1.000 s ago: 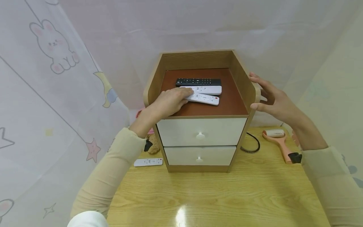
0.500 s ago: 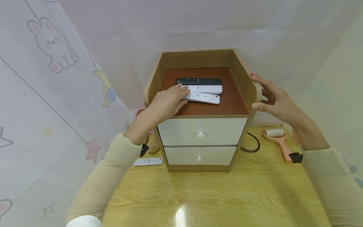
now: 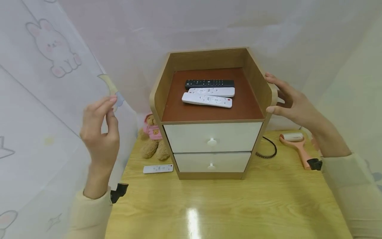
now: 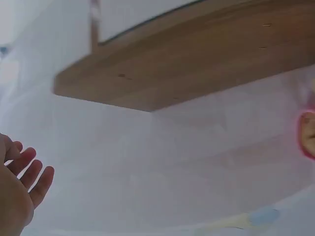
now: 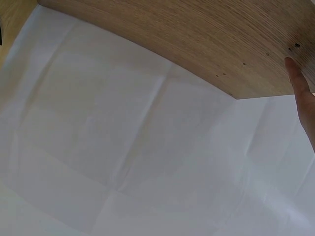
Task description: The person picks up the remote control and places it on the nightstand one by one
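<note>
3 remotes on top of the cabinet (image 3: 213,114), around the middle. Black remote (image 3: 210,84) at the back, white remote (image 3: 221,91) just in front of it, then the front white remote (image 3: 207,100), skewed, left end overlapping the middle remote. Only the head view has these, plus the 2 white drawer fronts (image 3: 194,136), 1 knob each.

Right hand (image 3: 298,106) is spread at the cabinet's right front edge: thumb at the edge, index reaching along the outside. Right wrist view adds the outer side panel, hidden from the head view: a straight finger with its tip at small dark holes. Left hand (image 3: 96,139) is raised left of the cabinet, well apart, holding nothing; fingers loosely bent, thumb and index tips near each other. Left wrist view has its fingers slightly spread, and a blurred outer panel.

Teddy bear (image 3: 154,132) in pink sits left of the cabinet, partly hidden by it; left wrist view catches only part of its head. Loose white remote (image 3: 158,169) lies in front of it on the tabletop (image 3: 149,199). Right side: coiled black cord (image 3: 266,156) beside the cabinet, orange lint roller (image 3: 301,152) farther out. Printed sheet (image 3: 209,20) behind, rabbit at left.
</note>
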Motion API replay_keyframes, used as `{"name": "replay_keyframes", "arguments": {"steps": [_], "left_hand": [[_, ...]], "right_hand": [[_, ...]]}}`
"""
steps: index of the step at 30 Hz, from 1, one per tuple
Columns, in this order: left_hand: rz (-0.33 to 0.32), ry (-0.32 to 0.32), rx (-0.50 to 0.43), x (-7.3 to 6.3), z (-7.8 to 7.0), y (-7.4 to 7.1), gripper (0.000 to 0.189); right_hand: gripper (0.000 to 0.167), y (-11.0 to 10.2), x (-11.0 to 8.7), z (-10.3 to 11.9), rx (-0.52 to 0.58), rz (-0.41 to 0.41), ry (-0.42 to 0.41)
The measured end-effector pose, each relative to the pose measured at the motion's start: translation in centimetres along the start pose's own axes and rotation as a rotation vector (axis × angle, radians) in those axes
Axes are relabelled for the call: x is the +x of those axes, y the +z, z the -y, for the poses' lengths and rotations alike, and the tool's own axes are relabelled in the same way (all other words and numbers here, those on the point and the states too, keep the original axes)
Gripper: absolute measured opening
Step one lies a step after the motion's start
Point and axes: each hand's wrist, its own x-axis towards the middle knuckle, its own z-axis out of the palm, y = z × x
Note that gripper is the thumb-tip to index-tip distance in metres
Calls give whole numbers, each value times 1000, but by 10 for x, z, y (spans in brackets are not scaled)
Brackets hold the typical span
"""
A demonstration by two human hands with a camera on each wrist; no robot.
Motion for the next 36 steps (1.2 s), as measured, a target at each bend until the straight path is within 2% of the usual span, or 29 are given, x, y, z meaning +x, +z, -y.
{"name": "replay_keyframes", "arguments": {"steps": [1,3,5,8,10,13,15,16,19,25,28,31,33,36], "left_hand": [[41,-42,32,-11,16,-5,24],[157,-118,87,-41,53,-13,26],[300,-171,153,-79,88,-20,28],[542,-237,245,-140,130,-28,32],[749,-286,308,-178,150,-32,34],[1043,-340,386,-228,170,-39,43],[1199,-375,414,-253,177,-43,53],[1244,-376,426,-264,180,-44,56],[1325,-404,440,-288,185,-47,58],[1426,-490,445,-313,185,-52,55],[1449,-533,450,-317,185,-53,58],[1457,-530,467,-318,184,-51,57],[1452,-506,483,-317,183,-50,54],[1426,-433,486,-314,181,-46,48]], "right_hand": [[82,0,0,1,-1,-1,-4],[81,-1,1,3,-8,-2,-4],[81,0,1,5,-2,4,1],[82,2,2,7,-10,11,12],[82,3,2,9,-11,15,11],[82,3,1,7,-13,17,5],[82,2,1,6,-18,17,8],[83,2,1,5,-32,15,10],[83,1,0,7,-61,12,22],[82,2,1,8,-66,16,51],[83,1,1,7,-71,14,56],[83,1,1,6,-59,15,57],[83,0,0,6,-50,15,60],[83,0,0,7,-60,11,69]]}}
